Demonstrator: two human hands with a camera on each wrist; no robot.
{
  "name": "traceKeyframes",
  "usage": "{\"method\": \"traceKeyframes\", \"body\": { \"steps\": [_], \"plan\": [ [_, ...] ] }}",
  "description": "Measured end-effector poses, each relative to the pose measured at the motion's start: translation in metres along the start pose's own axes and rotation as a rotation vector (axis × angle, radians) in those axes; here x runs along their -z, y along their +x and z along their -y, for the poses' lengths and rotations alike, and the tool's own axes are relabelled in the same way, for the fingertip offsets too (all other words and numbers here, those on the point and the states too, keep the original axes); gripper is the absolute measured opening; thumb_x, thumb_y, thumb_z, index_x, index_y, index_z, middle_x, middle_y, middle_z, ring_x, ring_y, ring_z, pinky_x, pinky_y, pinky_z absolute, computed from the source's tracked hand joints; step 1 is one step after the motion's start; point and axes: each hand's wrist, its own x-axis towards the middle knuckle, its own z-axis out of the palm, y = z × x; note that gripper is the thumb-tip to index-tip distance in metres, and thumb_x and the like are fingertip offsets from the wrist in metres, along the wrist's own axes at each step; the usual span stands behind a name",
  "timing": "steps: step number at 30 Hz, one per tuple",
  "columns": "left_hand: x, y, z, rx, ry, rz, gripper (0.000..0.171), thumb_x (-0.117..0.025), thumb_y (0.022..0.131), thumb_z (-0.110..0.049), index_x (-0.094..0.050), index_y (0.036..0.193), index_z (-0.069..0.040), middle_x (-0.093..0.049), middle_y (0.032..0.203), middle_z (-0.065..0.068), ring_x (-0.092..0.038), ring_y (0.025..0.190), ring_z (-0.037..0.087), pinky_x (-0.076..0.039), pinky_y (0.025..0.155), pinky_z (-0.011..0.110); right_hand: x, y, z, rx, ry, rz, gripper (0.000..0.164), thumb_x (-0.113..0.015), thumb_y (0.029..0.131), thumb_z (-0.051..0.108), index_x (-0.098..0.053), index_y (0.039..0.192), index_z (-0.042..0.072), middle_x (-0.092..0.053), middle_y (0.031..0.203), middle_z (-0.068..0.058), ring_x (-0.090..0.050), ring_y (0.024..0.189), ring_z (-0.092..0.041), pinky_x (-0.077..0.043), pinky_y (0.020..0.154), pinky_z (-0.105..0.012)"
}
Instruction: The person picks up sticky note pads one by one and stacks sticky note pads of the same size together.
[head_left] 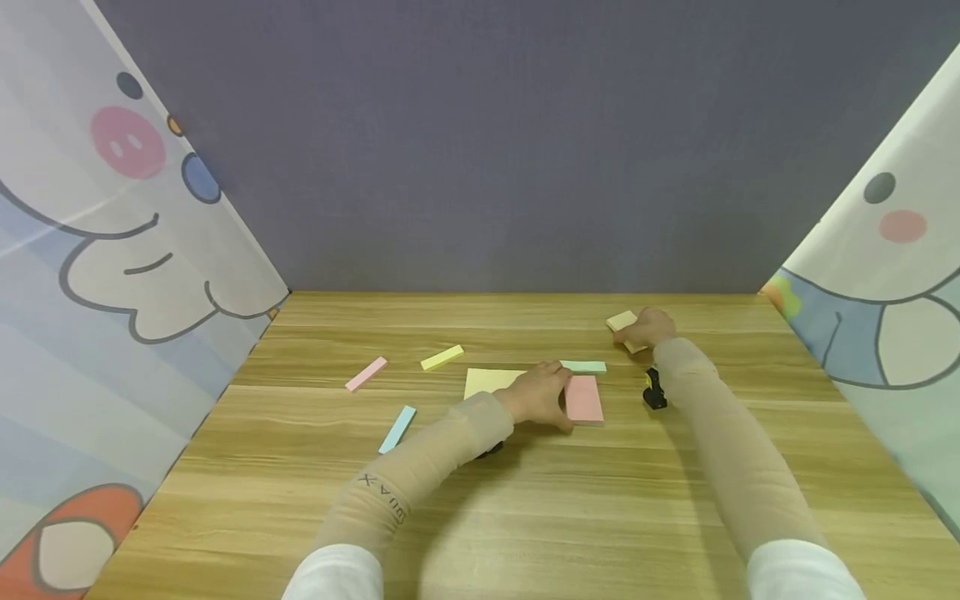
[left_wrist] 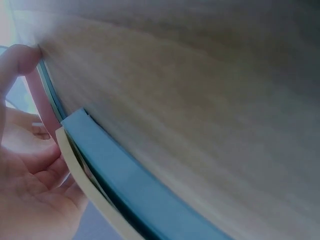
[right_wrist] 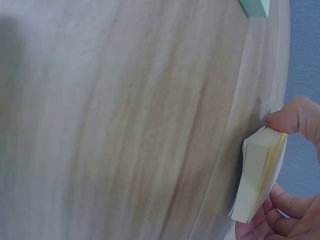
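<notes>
My left hand [head_left: 536, 398] grips a pink sticky note pad [head_left: 583, 400] by two opposite edges, thumb at the near side. In the left wrist view, blue and green layers show beneath the pink pad [left_wrist: 42, 100]. A larger yellow pad [head_left: 487, 381] lies left of it, partly hidden by the hand; a thick blue layer [left_wrist: 135, 170] sits under it. Farther back on the right, my right hand [head_left: 651, 327] pinches a small pale yellow sticky note pad [head_left: 622, 320] between thumb and fingers. That pad [right_wrist: 257, 175] is tilted close over the table.
A mint green strip pad [head_left: 585, 367] lies just behind the pink pad. Pink [head_left: 366, 374], yellow [head_left: 442, 357] and blue [head_left: 397, 429] strip pads are spread over the left of the wooden table [head_left: 600, 517]. A grey wall [head_left: 525, 167] stands along the back edge.
</notes>
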Motion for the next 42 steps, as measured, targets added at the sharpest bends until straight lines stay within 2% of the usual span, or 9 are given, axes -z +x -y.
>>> {"method": "traceKeyframes", "body": {
  "steps": [6,17,25,32,42],
  "plan": [
    [0.000,0.001,0.001,-0.011,-0.007,-0.010,0.082,-0.075,0.068,-0.046,-0.041,0.134,-0.010,-0.049,0.123,-0.002,-0.046,0.113,0.015,-0.042,0.095,0.026,0.005,-0.003,0.000,0.014,0.001,-0.001,0.039,-0.070,0.068,0.031,-0.056,0.083,-0.002,-0.055,0.073,-0.010,-0.048,0.064,-0.020,-0.040,0.049,-0.023],
    [0.001,0.000,0.003,-0.010,-0.017,-0.012,0.082,-0.076,0.068,-0.046,-0.042,0.133,-0.010,-0.050,0.119,-0.003,-0.047,0.109,0.014,-0.043,0.092,0.025,0.010,-0.005,0.004,0.016,0.011,-0.004,0.043,-0.069,0.067,0.030,-0.055,0.089,-0.005,-0.055,0.078,-0.012,-0.048,0.065,-0.020,-0.040,0.050,-0.023],
    [0.002,-0.002,0.001,-0.008,-0.018,-0.008,0.082,-0.075,0.068,-0.047,-0.042,0.134,-0.009,-0.050,0.121,-0.002,-0.047,0.111,0.015,-0.042,0.095,0.026,0.012,-0.012,0.005,0.031,0.002,-0.020,0.048,-0.068,0.072,0.031,-0.055,0.096,-0.008,-0.056,0.085,-0.017,-0.050,0.069,-0.022,-0.040,0.052,-0.023],
    [0.002,-0.001,0.001,0.001,-0.016,-0.013,0.082,-0.076,0.067,-0.045,-0.043,0.133,-0.010,-0.051,0.118,-0.002,-0.048,0.105,0.014,-0.044,0.091,0.026,0.015,-0.016,0.004,0.049,-0.005,-0.027,0.053,-0.067,0.075,0.033,-0.056,0.103,-0.010,-0.059,0.090,-0.018,-0.050,0.073,-0.023,-0.038,0.055,-0.022],
    [0.000,-0.001,0.002,-0.004,-0.024,-0.019,0.082,-0.076,0.066,-0.045,-0.043,0.133,-0.011,-0.050,0.122,-0.002,-0.047,0.110,0.015,-0.043,0.093,0.028,0.019,-0.022,0.007,0.066,0.018,-0.022,0.057,-0.068,0.076,0.037,-0.057,0.106,-0.010,-0.060,0.096,-0.020,-0.049,0.074,-0.022,-0.038,0.056,-0.024]
  ]
}}
